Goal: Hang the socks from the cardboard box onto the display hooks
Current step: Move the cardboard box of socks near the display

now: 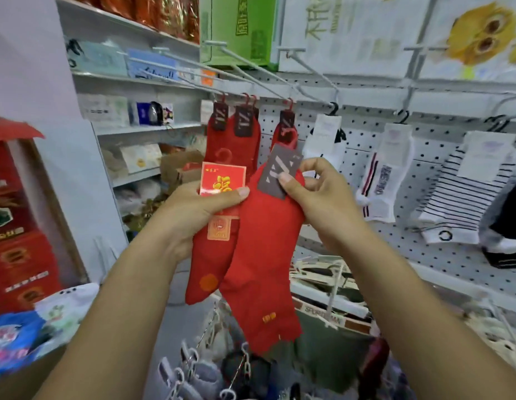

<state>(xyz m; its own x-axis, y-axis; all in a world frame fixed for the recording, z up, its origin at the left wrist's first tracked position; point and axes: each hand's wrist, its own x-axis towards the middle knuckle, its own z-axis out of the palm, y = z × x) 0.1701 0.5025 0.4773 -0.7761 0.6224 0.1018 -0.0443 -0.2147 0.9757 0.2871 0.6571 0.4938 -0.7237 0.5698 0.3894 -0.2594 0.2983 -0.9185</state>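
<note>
In the head view, the left hand (pixel 193 209) is gripping one red sock pair (pixel 210 264) while the right hand (pixel 317 197) is pinching the grey tag (pixel 279 168) of a second red pair (pixel 265 255), both dangling lengthwise below the hands, with the display hooks (pixel 291 90) lying above and beyond, nearer the right hand, their tips blurring.

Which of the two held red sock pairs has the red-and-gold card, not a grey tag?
The red sock pair in the left hand: its thumb presses a red-and-gold card. The other pair, in the right hand, carries a grey tag.
</note>
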